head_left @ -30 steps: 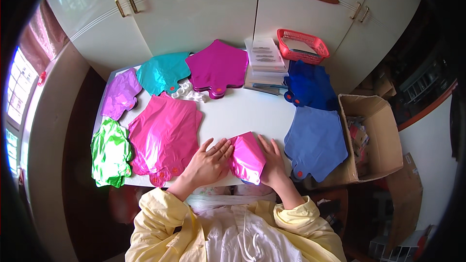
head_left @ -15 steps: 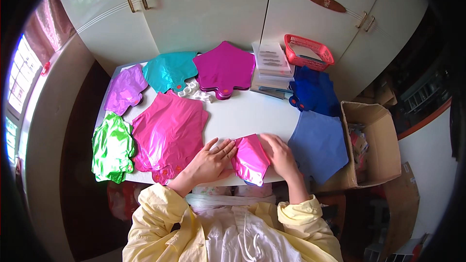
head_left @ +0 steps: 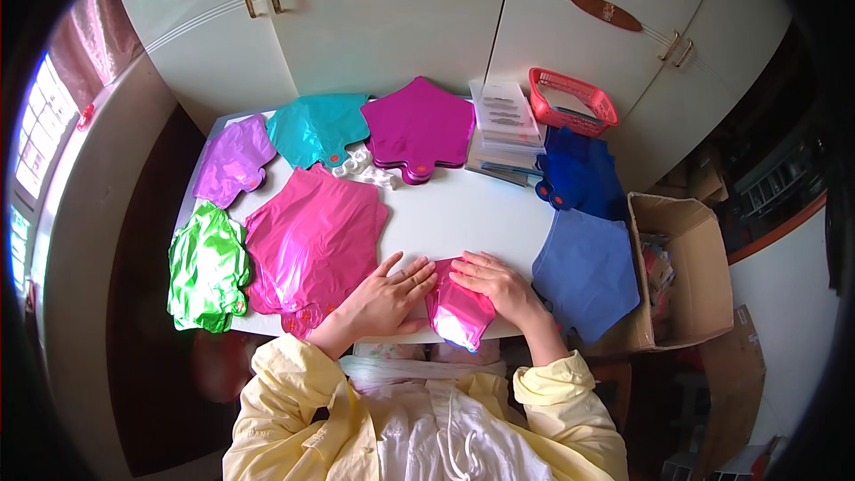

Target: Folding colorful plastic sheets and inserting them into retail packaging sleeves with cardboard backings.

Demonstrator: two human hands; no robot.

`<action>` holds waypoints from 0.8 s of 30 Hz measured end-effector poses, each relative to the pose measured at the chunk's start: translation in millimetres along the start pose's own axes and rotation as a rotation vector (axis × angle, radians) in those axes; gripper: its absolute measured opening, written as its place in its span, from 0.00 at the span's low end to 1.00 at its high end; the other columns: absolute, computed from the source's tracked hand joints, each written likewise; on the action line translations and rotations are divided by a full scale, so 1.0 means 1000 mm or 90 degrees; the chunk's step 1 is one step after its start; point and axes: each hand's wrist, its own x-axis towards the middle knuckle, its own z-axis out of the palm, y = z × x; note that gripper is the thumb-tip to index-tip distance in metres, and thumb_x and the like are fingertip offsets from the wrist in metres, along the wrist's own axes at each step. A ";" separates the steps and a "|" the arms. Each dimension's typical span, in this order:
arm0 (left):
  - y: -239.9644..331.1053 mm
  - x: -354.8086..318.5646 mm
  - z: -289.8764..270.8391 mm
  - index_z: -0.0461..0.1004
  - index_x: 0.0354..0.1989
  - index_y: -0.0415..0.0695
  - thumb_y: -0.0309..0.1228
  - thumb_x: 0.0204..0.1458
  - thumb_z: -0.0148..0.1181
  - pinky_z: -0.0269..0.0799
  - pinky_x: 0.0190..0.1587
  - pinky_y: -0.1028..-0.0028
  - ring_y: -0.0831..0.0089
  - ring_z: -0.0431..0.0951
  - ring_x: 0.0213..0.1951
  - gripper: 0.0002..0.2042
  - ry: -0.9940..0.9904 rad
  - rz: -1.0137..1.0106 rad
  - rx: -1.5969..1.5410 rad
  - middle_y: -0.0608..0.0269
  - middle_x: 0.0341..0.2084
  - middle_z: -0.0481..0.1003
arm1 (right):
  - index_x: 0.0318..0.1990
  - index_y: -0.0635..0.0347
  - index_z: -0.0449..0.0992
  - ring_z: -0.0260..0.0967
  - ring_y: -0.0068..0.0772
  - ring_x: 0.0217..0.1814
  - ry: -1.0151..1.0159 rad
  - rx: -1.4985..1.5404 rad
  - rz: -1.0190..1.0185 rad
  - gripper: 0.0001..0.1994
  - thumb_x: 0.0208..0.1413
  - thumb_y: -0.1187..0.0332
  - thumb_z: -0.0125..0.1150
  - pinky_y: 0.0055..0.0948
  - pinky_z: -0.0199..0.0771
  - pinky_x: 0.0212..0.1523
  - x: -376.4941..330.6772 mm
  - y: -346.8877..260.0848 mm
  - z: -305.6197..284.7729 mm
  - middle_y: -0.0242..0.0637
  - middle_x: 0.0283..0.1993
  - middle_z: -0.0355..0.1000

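A folded pink foil balloon (head_left: 461, 310) lies flat at the table's near edge, its lower end reaching the rim. My right hand (head_left: 497, 289) rests on its upper right part, fingers stretched out flat and pressing down. My left hand (head_left: 392, 296) lies palm down at the balloon's left edge, its fingers straight and fingertips touching the foil. Left of that hand spreads a stack of larger pink foil balloons (head_left: 316, 236), unfolded and flat. To the right of my right hand is a flat greyish-blue foil balloon (head_left: 588, 272).
Around the white table (head_left: 427, 223) lie green (head_left: 207, 267), lilac (head_left: 233, 158), teal (head_left: 316, 129), purple (head_left: 420, 125) and dark blue foil balloons (head_left: 583, 174). White cord (head_left: 363, 167), paper stacks (head_left: 506, 116) and a red basket (head_left: 574, 116) sit behind. A cardboard box (head_left: 699, 276) stands right.
My right hand has moved left from the balloon's right side onto its top, and its fingers now lie flat. The balloon's upper part is pressed down. My left hand stays nearly in place.
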 end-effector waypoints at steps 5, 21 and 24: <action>0.000 -0.002 -0.002 0.58 0.64 0.37 0.53 0.51 0.52 0.40 0.70 0.56 0.64 0.52 0.68 0.38 -0.015 0.005 0.003 0.53 0.66 0.56 | 0.51 0.52 0.77 0.63 0.35 0.65 -0.011 -0.004 -0.001 0.18 0.53 0.75 0.49 0.36 0.60 0.66 -0.004 -0.003 0.000 0.34 0.57 0.71; 0.032 -0.024 -0.002 0.68 0.56 0.40 0.40 0.50 0.59 0.61 0.61 0.61 0.67 0.68 0.60 0.26 0.082 0.063 0.036 0.56 0.57 0.69 | 0.66 0.49 0.60 0.47 0.33 0.74 -0.204 -0.105 0.060 0.31 0.50 0.72 0.53 0.50 0.43 0.71 -0.027 -0.044 -0.010 0.30 0.70 0.54; 0.040 -0.032 0.015 0.72 0.51 0.41 0.33 0.49 0.58 0.69 0.55 0.66 0.68 0.74 0.54 0.20 0.185 0.101 0.113 0.59 0.52 0.74 | 0.65 0.48 0.62 0.48 0.34 0.73 -0.169 -0.079 0.066 0.30 0.50 0.67 0.56 0.51 0.43 0.70 -0.035 -0.058 -0.007 0.31 0.70 0.55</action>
